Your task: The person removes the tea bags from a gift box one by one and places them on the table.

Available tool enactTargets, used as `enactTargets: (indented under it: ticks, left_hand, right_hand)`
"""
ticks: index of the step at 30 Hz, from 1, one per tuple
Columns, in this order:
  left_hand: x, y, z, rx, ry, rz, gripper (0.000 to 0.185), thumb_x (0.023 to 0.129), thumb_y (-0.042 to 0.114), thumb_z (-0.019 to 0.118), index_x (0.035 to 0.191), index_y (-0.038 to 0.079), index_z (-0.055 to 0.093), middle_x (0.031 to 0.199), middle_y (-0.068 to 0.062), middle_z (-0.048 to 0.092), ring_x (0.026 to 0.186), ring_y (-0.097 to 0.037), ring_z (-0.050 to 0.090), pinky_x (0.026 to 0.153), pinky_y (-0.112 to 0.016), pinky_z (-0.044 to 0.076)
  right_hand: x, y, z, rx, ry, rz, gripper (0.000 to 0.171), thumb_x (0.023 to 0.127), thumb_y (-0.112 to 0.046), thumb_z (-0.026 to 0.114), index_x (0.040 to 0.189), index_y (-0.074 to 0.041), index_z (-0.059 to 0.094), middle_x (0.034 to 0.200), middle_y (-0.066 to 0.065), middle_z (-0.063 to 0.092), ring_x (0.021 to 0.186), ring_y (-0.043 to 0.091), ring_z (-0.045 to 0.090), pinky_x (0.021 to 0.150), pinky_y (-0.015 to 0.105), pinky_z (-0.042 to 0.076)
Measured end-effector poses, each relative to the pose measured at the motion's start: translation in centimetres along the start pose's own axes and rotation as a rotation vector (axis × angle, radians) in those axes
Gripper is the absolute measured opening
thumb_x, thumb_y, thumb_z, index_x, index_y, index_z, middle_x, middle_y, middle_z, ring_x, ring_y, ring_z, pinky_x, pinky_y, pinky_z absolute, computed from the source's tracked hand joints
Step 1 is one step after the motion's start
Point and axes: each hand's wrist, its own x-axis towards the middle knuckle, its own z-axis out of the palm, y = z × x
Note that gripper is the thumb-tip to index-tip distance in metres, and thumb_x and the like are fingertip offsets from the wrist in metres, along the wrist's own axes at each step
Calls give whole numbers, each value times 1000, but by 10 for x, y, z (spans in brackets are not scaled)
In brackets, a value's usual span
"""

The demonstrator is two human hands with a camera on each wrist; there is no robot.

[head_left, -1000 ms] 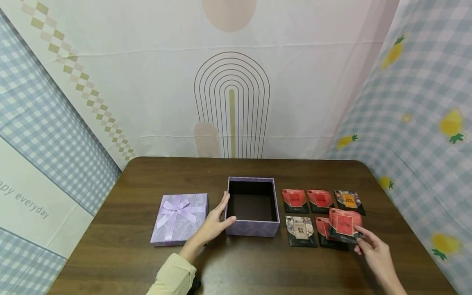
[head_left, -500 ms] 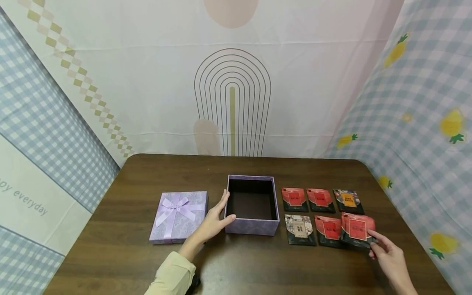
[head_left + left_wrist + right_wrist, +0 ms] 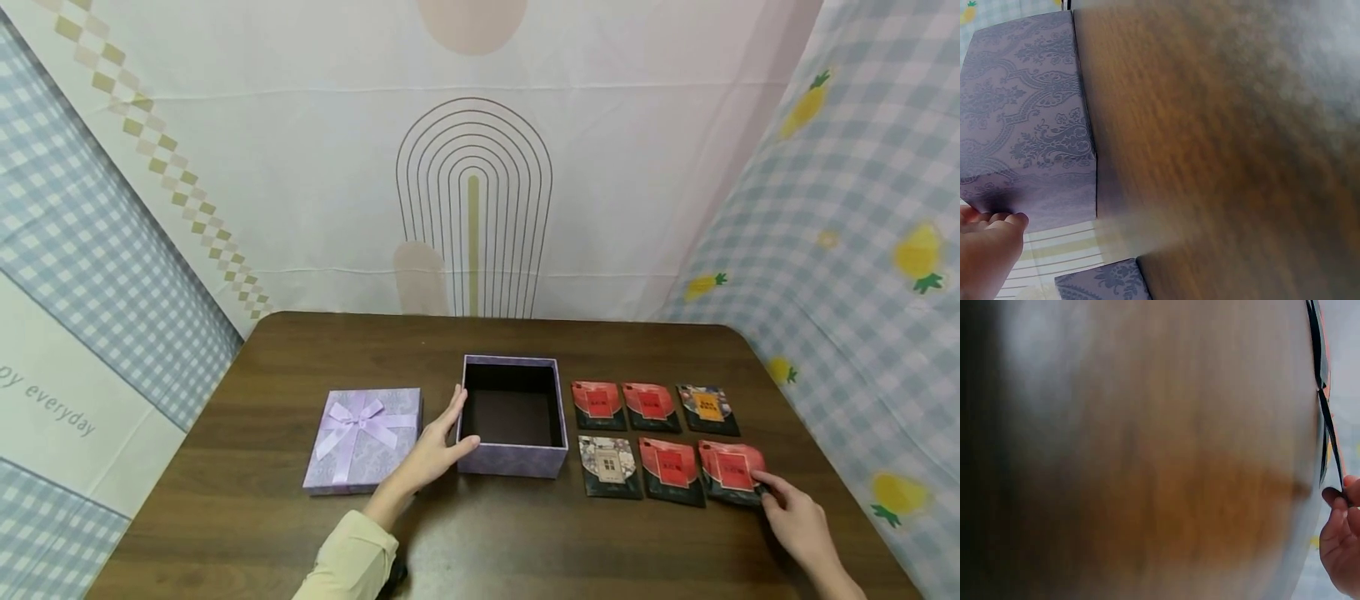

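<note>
A person's right hand (image 3: pixel 798 521) pinches the near right corner of a red sachet (image 3: pixel 731 472) lying on the dark wooden bench (image 3: pixel 247 517), thumb and fingertips closed on its edge; the wrist view shows the packet's thin black edge caught between them. The sachet sits just ahead and left of that hand, at the right end of the near row of sachets, its long axis running away from the person. The left hand (image 3: pixel 435 454) lies across the bench, well apart from the sachet, fingers straight and spread, pressed flat against the left wall of the open lilac box (image 3: pixel 513 460). The box stands between the two hands, left of the sachets. Its bow-topped lid (image 3: pixel 363 439) rests beside the left hand. Five more sachets (image 3: pixel 651 406) lie in two rows.
</note>
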Motion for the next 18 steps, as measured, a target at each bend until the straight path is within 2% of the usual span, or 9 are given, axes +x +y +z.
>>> enactTargets:
  ticks: [3, 5, 9, 10, 13, 16, 18]
  left_hand:
    - [1, 0, 1, -9, -3, -1, 72, 85, 11, 62, 144, 1, 21, 150, -16, 10, 136, -29, 17, 108, -47, 17]
    - [2, 1, 1, -15, -5, 0, 71, 85, 10, 62, 144, 1, 22, 150, -15, 11, 136, -29, 17, 108, -47, 17]
    - [1, 2, 2, -7, -12, -6, 72, 86, 12, 62, 144, 1, 20, 150, -16, 10, 136, -29, 17, 108, -46, 17]
    - [2, 2, 2, -3, -13, -7, 72, 86, 12, 61, 144, 2, 20, 150, -16, 10, 136, -29, 17, 109, -46, 17]
    - [2, 3, 2, 5, -15, -3, 72, 86, 13, 61, 144, 1, 20, 150, -18, 10, 136, -30, 17, 108, -46, 17]
    - [4, 4, 1, 11, -14, 7, 72, 86, 13, 62, 144, 1, 21, 150, -19, 10, 135, -31, 18, 108, -48, 19]
    - [4, 5, 1, 16, -14, 9, 72, 85, 14, 62, 144, 0, 21, 150, -18, 10, 135, -32, 18, 107, -48, 19]
  right_hand:
    - [0, 1, 2, -23, 23, -33, 32, 88, -1, 42, 116, 9, 54, 62, 10, 45, 55, 16, 36, 55, 31, 29]
    - [0, 2, 2, -28, 44, -46, 31, 88, 0, 42, 115, 10, 54, 61, 7, 42, 52, 15, 32, 55, 31, 29]
    - [0, 5, 3, -42, 71, -68, 30, 86, 2, 44, 111, 10, 56, 75, 19, 54, 53, 17, 33, 55, 32, 30]
    - [0, 6, 3, -44, 73, -73, 29, 85, 2, 44, 111, 11, 56, 82, 25, 56, 54, 22, 39, 56, 34, 34]
    - [0, 8, 4, -40, 71, -90, 28, 85, 4, 45, 109, 12, 57, 100, 37, 53, 72, 42, 52, 63, 47, 41]
    - [1, 9, 5, -34, 81, -116, 26, 85, 6, 45, 107, 12, 57, 110, 41, 48, 99, 56, 45, 74, 59, 37]
    - [1, 9, 5, -33, 91, -130, 26, 84, 7, 46, 106, 12, 57, 109, 41, 48, 98, 56, 45, 74, 59, 36]
